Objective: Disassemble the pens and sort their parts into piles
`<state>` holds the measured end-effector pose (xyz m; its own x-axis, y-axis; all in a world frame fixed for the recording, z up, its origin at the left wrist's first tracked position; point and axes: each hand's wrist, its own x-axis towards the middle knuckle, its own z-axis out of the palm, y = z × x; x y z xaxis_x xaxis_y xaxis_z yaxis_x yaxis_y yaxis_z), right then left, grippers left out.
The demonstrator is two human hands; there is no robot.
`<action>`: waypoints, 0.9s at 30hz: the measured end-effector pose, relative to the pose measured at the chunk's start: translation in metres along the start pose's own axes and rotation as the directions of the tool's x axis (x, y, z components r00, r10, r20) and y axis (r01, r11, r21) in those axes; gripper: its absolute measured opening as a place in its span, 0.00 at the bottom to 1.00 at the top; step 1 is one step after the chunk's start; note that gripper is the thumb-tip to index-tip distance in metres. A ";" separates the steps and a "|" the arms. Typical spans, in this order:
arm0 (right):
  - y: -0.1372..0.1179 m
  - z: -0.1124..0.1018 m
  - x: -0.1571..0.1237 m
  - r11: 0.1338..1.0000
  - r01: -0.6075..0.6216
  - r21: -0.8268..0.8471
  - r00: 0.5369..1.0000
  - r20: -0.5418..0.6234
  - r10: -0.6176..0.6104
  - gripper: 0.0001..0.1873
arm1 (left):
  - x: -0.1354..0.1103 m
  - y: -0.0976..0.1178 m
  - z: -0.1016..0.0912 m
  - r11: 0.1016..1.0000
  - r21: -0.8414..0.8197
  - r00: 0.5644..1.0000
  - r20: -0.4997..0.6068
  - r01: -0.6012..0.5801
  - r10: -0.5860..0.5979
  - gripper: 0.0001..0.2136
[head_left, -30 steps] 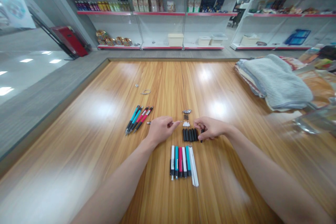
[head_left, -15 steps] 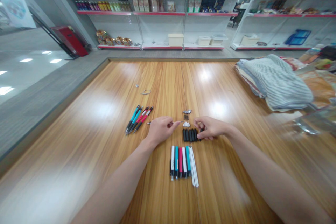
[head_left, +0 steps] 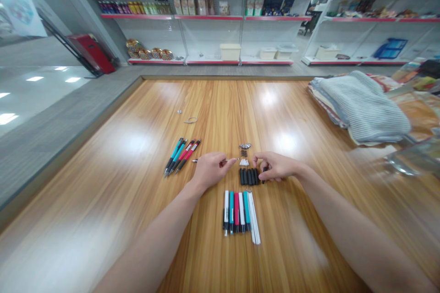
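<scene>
My left hand [head_left: 210, 168] is closed on a thin pen refill [head_left: 235, 159], whose narrow end points right past the thumb. My right hand [head_left: 277, 167] pinches a black pen grip [head_left: 264, 175] just right of the row of black pen grips [head_left: 249, 177]. Above that row lie small white plugs [head_left: 244, 162], dark springs [head_left: 244, 153] and a fan of silvery tips [head_left: 245, 145]. Nearer me are white, blue and red pen barrels [head_left: 236, 210], with white refills [head_left: 254, 219] at their right.
Several whole pens [head_left: 182, 156] lie left of my left hand. Farther back are a wire loop [head_left: 191, 120] and a small metal piece [head_left: 179, 111]. Folded cloths [head_left: 362, 105] and a clear container [head_left: 409, 158] sit at the right. Shelves [head_left: 209, 18] stand beyond the wooden table [head_left: 137, 201].
My right hand's black pen grip has shifted slightly away from the row and shows more clearly. My left hand and the refill have stayed in place.
</scene>
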<state>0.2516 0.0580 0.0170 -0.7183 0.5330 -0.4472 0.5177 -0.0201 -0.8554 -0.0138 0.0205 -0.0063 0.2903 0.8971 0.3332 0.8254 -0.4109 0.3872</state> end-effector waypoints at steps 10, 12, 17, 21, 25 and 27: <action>-0.004 -0.002 -0.001 0.994 0.097 -0.040 0.995 -0.013 -0.097 0.12 | -0.001 -0.002 0.002 1.000 -0.006 1.000 -0.007 0.000 0.000 0.22; -0.005 -0.001 -0.001 0.992 0.098 -0.084 0.995 -0.024 -0.100 0.10 | -0.001 -0.002 0.002 1.000 -0.006 1.000 -0.010 0.005 -0.005 0.22; -0.006 0.001 -0.001 0.992 0.071 -0.109 0.996 -0.055 -0.077 0.05 | -0.001 -0.002 0.003 1.000 -0.010 1.000 -0.012 0.006 -0.006 0.22; -0.006 0.003 -0.001 0.991 0.068 -0.113 0.995 -0.067 -0.076 0.10 | -0.001 -0.002 0.003 1.000 -0.014 1.000 -0.009 0.004 -0.004 0.22; -0.003 0.001 -0.002 0.989 0.043 -0.144 0.999 -0.024 -0.047 0.14 | 0.000 -0.001 0.002 1.000 -0.005 1.000 -0.006 0.001 -0.001 0.22; -0.001 -0.001 -0.002 0.987 0.013 -0.162 1.000 -0.011 -0.015 0.15 | 0.000 -0.001 0.002 1.000 -0.005 1.000 -0.009 0.002 -0.002 0.22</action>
<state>0.2530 0.0574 0.0195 -0.7210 0.5422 -0.4316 0.5765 0.1238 -0.8076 -0.0140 0.0213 -0.0087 0.2846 0.8963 0.3400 0.8233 -0.4102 0.3923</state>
